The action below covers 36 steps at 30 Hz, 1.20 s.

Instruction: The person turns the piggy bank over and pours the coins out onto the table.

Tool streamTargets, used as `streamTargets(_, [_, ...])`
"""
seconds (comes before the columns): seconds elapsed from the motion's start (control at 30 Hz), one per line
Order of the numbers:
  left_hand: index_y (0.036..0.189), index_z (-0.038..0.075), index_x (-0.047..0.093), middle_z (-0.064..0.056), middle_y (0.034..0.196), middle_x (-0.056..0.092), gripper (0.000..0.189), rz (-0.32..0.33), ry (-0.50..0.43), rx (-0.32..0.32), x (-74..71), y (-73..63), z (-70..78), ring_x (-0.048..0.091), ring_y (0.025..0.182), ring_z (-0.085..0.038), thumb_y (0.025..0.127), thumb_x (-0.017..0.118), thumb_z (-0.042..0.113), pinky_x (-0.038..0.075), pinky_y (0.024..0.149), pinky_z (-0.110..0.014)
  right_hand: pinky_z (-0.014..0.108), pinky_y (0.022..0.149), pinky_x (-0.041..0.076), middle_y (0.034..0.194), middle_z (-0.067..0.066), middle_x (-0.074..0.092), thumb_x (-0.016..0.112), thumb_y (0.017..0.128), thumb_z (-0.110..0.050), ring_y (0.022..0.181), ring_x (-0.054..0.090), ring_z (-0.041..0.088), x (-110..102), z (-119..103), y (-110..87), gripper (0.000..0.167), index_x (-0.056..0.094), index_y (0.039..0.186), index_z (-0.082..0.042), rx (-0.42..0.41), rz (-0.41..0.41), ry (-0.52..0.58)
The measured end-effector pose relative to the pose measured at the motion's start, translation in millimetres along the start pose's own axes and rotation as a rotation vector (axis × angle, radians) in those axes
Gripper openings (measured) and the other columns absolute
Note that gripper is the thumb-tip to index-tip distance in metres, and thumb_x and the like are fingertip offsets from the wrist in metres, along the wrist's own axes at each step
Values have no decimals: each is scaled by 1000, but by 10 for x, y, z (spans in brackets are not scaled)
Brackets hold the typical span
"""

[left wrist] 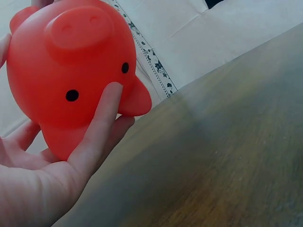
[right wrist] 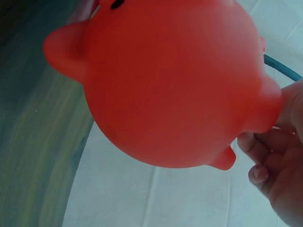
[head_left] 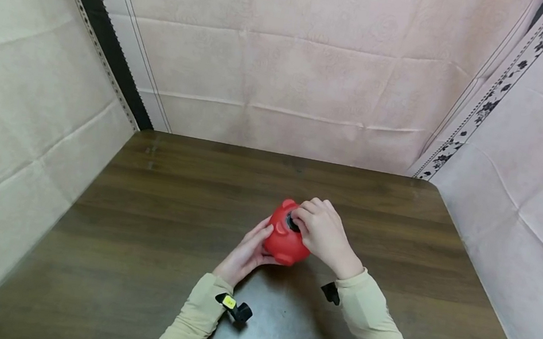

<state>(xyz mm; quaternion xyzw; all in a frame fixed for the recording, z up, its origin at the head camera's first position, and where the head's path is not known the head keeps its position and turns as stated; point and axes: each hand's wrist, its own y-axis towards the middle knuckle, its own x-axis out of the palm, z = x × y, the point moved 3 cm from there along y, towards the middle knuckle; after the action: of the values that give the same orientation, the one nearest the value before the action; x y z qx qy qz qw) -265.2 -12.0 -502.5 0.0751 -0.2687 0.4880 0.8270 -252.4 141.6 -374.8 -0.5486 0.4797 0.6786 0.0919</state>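
A red piggy bank [head_left: 285, 242] is held up over the table, its underside turned upward in the head view. My left hand [head_left: 246, 253] grips it from the left, thumb and fingers spread round its head. In the left wrist view, that hand [left wrist: 71, 156] has a finger lying beside one black eye, and the snout points up. My right hand [head_left: 324, 233] bends its fingers over a round black stopper [head_left: 293, 222] on the underside and pinches it. The stopper's dark curved edge [right wrist: 283, 67] shows beside the right hand [right wrist: 279, 161] in the right wrist view.
The brown wood-grain table [head_left: 149, 222] has a glossy reflection near its front. Pale cloth walls [head_left: 289, 79] enclose it at the back and both sides. A small black wrist camera [head_left: 240, 311] sits on the left sleeve, another [head_left: 331, 292] at the right cuff.
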Motion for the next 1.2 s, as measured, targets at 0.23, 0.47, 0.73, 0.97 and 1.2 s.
streamTargets(0.23, [151, 27, 31, -13, 152, 38, 55, -20, 24, -12, -22, 2, -34, 58, 114, -19, 100, 47, 39, 56, 87, -37, 31, 77, 48, 86, 4, 69, 83, 71, -6, 83, 58, 16, 9, 34, -52, 20, 73, 88, -7, -60, -39, 28])
streamTargets(0.47, [152, 21, 30, -13, 147, 43, 58, -45, 58, -29, -50, -3, -49, 62, 107, -16, 100, 45, 41, 57, 83, -35, 32, 81, 49, 88, 3, 70, 83, 72, -5, 86, 59, 16, 19, 44, -76, 21, 72, 89, -9, -112, -85, 84])
streamTargets(0.73, [152, 21, 30, -12, 145, 45, 57, -45, 37, -31, -55, 4, -54, 63, 104, -16, 100, 46, 40, 57, 82, -34, 32, 78, 48, 89, 3, 70, 83, 74, -9, 85, 59, 16, 9, 75, -104, 19, 72, 90, -10, -28, -94, 142])
streamTargets(0.97, [153, 20, 28, -12, 140, 51, 57, -65, 54, -36, -56, 9, -62, 69, 92, -17, 101, 44, 37, 57, 81, -35, 30, 76, 44, 85, 0, 67, 81, 77, -10, 84, 57, 14, 18, 67, -103, 16, 68, 86, -12, -93, -113, 70])
streamTargets(1.2, [153, 19, 27, -8, 138, 53, 57, -115, 69, -52, -63, 5, -86, 69, 95, -15, 101, 43, 38, 57, 82, -34, 31, 77, 41, 82, -1, 64, 81, 76, -12, 81, 55, 13, -12, 41, -111, 17, 67, 84, -13, -183, -104, -20])
